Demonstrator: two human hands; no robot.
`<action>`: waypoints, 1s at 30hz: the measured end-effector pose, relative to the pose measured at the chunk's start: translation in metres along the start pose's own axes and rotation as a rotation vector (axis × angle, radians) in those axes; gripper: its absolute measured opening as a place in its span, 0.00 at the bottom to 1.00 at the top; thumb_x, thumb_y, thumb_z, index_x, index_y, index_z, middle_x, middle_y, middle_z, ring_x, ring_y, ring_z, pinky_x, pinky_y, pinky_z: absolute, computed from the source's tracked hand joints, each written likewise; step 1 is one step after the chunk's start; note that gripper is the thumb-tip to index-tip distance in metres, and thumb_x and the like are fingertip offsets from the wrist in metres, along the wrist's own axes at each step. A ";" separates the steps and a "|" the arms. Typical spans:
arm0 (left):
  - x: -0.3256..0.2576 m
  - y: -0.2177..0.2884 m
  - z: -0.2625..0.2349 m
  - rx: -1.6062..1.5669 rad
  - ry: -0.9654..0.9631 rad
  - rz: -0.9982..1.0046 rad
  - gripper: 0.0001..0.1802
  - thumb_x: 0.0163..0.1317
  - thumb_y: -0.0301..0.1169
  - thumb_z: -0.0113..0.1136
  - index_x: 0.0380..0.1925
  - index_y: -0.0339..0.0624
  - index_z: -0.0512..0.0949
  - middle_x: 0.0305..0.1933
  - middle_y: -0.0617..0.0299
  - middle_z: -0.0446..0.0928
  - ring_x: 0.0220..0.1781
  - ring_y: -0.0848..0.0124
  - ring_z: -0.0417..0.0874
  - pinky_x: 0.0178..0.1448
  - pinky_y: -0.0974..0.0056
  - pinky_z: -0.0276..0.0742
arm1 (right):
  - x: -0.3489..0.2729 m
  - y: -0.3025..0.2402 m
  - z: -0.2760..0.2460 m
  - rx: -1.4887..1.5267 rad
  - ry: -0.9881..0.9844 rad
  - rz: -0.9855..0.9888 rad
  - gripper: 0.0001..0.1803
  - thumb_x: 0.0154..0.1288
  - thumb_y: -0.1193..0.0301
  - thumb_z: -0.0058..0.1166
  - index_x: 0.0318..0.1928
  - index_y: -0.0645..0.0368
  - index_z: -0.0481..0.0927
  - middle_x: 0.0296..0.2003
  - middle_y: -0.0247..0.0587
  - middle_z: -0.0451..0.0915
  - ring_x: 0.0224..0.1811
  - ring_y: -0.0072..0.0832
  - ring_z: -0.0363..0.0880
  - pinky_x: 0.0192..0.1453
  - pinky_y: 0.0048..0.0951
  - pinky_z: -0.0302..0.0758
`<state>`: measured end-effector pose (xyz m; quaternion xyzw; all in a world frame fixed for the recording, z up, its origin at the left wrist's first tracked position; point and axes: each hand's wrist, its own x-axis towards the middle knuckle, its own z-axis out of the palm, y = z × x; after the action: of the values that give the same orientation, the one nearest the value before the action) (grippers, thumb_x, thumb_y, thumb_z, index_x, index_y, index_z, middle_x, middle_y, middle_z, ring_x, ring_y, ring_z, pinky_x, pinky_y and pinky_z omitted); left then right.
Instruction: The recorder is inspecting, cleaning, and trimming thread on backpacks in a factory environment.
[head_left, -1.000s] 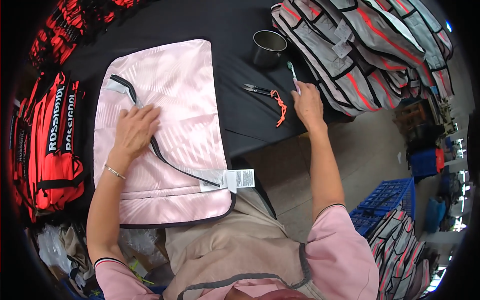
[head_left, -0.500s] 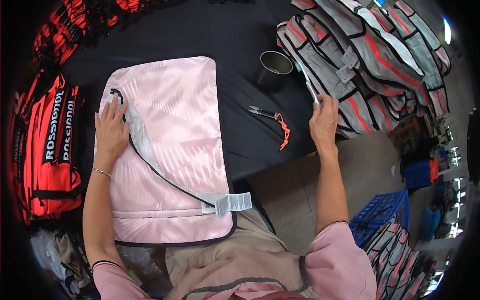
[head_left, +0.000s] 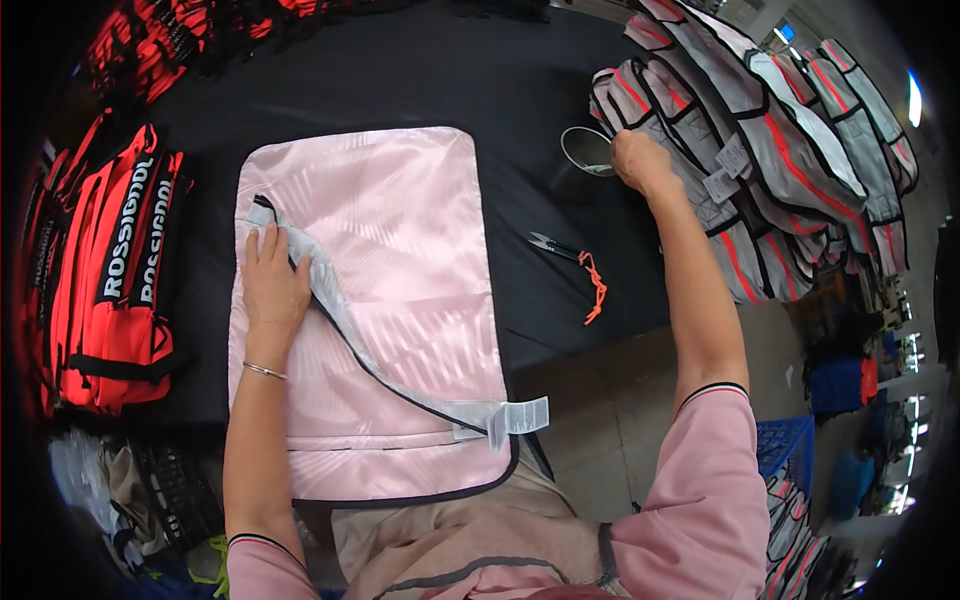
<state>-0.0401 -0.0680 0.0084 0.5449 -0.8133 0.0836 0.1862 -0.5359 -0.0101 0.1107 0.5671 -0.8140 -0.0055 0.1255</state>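
Observation:
My left hand (head_left: 275, 285) lies flat with fingers stretched over a pink patterned fabric panel (head_left: 400, 230) edged in black binding. Its fingertips rest near the top end of a black-edged strip (head_left: 345, 335) that curves down across the panel. White care labels (head_left: 505, 418) hang at the strip's lower end. At the rim of a dark metal cup (head_left: 570, 165), my right hand (head_left: 640, 160) is closed round a toothbrush, now mostly hidden by the hand and cup. Thread snips (head_left: 555, 247) with an orange cord (head_left: 594, 290) lie between panel and right forearm.
Red bags (head_left: 115, 270) are stacked at the left, with more red pieces (head_left: 140, 45) behind. Grey bags with orange stripes (head_left: 760, 160) pile up at the right of the black table (head_left: 540, 340). A blue crate (head_left: 785, 445) stands low at the right.
My right hand has moved up and away, bringing the toothbrush to the cup. The left hand stays on the panel, while the whole view has shifted a little.

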 end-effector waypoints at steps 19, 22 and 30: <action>0.084 -0.020 -0.042 0.076 -0.074 -0.293 0.24 0.51 0.38 0.65 0.50 0.46 0.79 0.61 0.48 0.71 0.60 0.58 0.75 0.65 0.52 0.65 | 0.001 0.000 -0.006 0.104 -0.102 -0.150 0.07 0.55 0.72 0.58 0.34 0.60 0.83 0.33 0.53 0.83 0.42 0.50 0.83 0.45 0.46 0.78; 0.084 -0.055 -0.034 -0.303 -0.168 -0.313 0.21 0.51 0.32 0.60 0.48 0.44 0.81 0.60 0.47 0.72 0.59 0.57 0.76 0.65 0.58 0.68 | 0.000 -0.001 -0.012 0.092 -0.154 -0.203 0.07 0.56 0.71 0.58 0.34 0.60 0.83 0.33 0.53 0.83 0.41 0.50 0.83 0.45 0.46 0.78; 0.056 -0.066 -0.025 -0.760 0.032 -0.493 0.24 0.54 0.45 0.62 0.46 0.41 0.81 0.46 0.47 0.82 0.50 0.54 0.83 0.56 0.58 0.75 | 0.000 -0.015 -0.015 0.022 -0.161 -0.205 0.07 0.56 0.70 0.58 0.36 0.58 0.80 0.36 0.49 0.81 0.43 0.50 0.80 0.47 0.46 0.76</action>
<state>0.0068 -0.1333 0.0492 0.6139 -0.6291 -0.2594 0.4001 -0.5185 -0.0132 0.1231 0.6464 -0.7592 -0.0550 0.0522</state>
